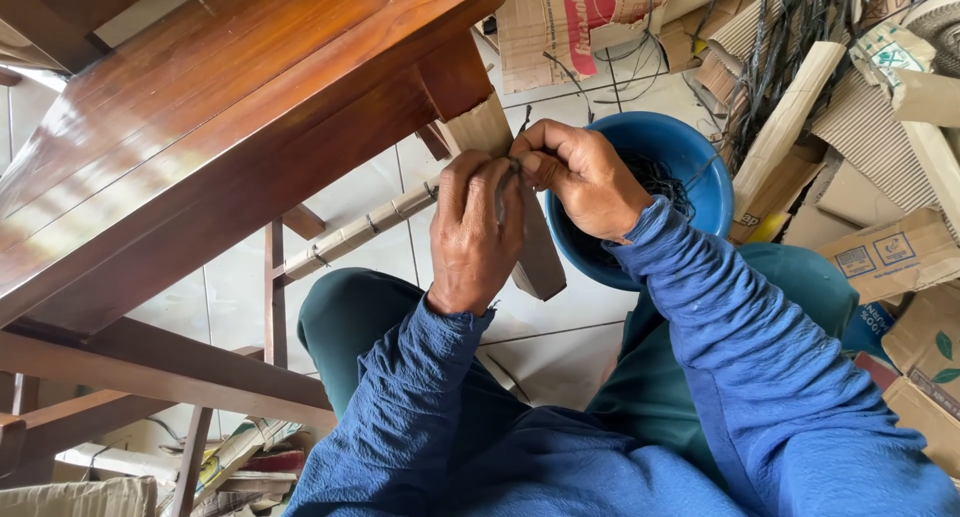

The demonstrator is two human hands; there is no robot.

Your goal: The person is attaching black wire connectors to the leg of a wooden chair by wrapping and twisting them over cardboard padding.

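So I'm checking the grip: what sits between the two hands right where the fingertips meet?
In the head view, a thin dark strip is pinched between the left hand and right hand, in front of the blue bowl.

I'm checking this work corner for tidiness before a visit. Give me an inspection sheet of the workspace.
Surface: pale tiled floor, person seated on it.
Job's things: thin dark strand pinched between both hands; blue bowl holding dark strands.
Clutter: cardboard scraps piled at right.
Hands: left hand and right hand closed on the strand, touching.
Cables: dark wires among the cardboard.
Surroundings: brown wooden furniture overhead at left, a leg wrapped in cardboard.
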